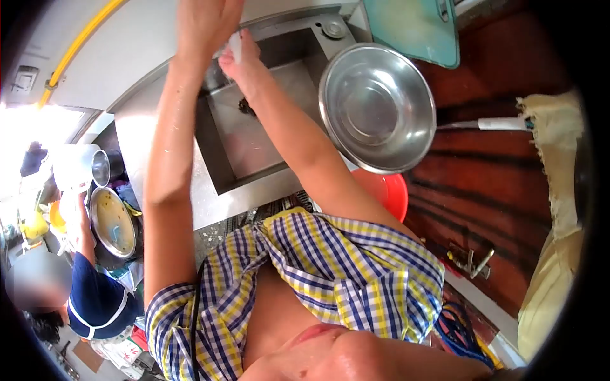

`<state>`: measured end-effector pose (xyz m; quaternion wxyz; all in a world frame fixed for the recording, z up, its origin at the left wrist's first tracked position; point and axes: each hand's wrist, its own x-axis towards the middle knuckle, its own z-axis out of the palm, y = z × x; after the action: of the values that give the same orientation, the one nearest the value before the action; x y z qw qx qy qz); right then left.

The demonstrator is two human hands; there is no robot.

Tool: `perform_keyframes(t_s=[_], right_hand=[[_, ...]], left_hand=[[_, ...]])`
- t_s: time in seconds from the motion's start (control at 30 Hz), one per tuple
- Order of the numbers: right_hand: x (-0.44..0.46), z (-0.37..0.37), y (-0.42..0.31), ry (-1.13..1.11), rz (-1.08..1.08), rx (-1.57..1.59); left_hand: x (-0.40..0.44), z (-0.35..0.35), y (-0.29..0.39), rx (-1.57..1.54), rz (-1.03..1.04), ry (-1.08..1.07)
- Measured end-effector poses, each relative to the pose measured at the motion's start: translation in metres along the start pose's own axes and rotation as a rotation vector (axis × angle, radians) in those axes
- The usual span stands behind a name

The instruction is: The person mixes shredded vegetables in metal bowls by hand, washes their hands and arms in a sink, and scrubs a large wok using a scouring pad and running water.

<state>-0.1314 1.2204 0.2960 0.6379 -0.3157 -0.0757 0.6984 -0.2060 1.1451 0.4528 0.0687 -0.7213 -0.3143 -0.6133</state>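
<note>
Both bare arms reach over a steel sink (254, 127). At the top edge is my left hand (210, 22), partly cut off by the frame, with its fingers out of sight. My right hand (240, 58) is just beside and below it, its fingers closed round a small white object (236, 47) that I cannot identify. Under my right hand, a dark round thing (246, 106) sits on the sink floor. A large steel bowl (378, 108) stands tilted at the sink's right side, nothing visible inside it.
Below the bowl is a red basin (395, 197). At the upper right hangs a teal board (416, 28), with a white-handled tool (502, 124) lower down. Another person (105, 298) in dark blue is at the left, near a pan (113, 222) and a steel pot (101, 168).
</note>
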Motion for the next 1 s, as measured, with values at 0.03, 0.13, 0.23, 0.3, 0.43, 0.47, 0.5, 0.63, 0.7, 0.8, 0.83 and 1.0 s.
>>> perform_keyframes(t_s=[0.03, 0.13, 0.23, 0.3, 0.43, 0.47, 0.5, 0.63, 0.7, 0.8, 0.83, 1.0], right_hand=[[0.006, -0.009, -0.004, -0.015, 0.020, 0.000], [0.016, -0.026, -0.008, -0.163, 0.116, -0.062], [-0.001, -0.016, 0.017, -0.054, 0.040, -0.144], [-0.002, -0.024, 0.037, -0.170, -0.035, -0.339], [-0.052, -0.014, 0.058, -0.046, 0.109, -0.105], [-0.065, -0.011, 0.061, -0.053, 0.111, -0.113], [-0.075, -0.010, 0.069, -0.014, 0.073, -0.274], [-0.137, -0.004, 0.096, -0.117, 0.087, -0.488], [-0.142, -0.009, 0.100, -0.163, 0.096, -0.498], [-0.070, -0.052, 0.085, -0.152, 0.312, -0.355], [-0.046, -0.068, 0.075, -0.085, 0.511, -0.189], [-0.065, -0.076, 0.049, -0.206, 0.240, -0.143]], left_hand=[[-0.001, -0.003, -0.002, -0.089, -0.082, 0.039], [-0.014, 0.010, -0.022, -0.382, -0.223, 0.324], [-0.056, 0.032, -0.056, -0.279, -0.515, 0.636], [-0.114, 0.076, -0.102, -0.406, -0.938, 0.636], [-0.154, 0.108, -0.141, -0.058, -0.899, 0.168], [-0.146, 0.101, -0.125, 0.064, -0.916, -0.014], [-0.145, 0.096, -0.119, 0.193, -0.924, -0.209], [-0.157, 0.076, -0.132, 0.359, -0.578, -0.625], [-0.167, 0.074, -0.138, 0.386, -0.536, -0.644], [-0.194, 0.102, -0.132, 0.293, -0.707, -0.384], [-0.202, 0.113, -0.125, 0.164, -0.899, -0.110], [-0.215, 0.114, -0.069, -1.117, -1.554, 0.514]])
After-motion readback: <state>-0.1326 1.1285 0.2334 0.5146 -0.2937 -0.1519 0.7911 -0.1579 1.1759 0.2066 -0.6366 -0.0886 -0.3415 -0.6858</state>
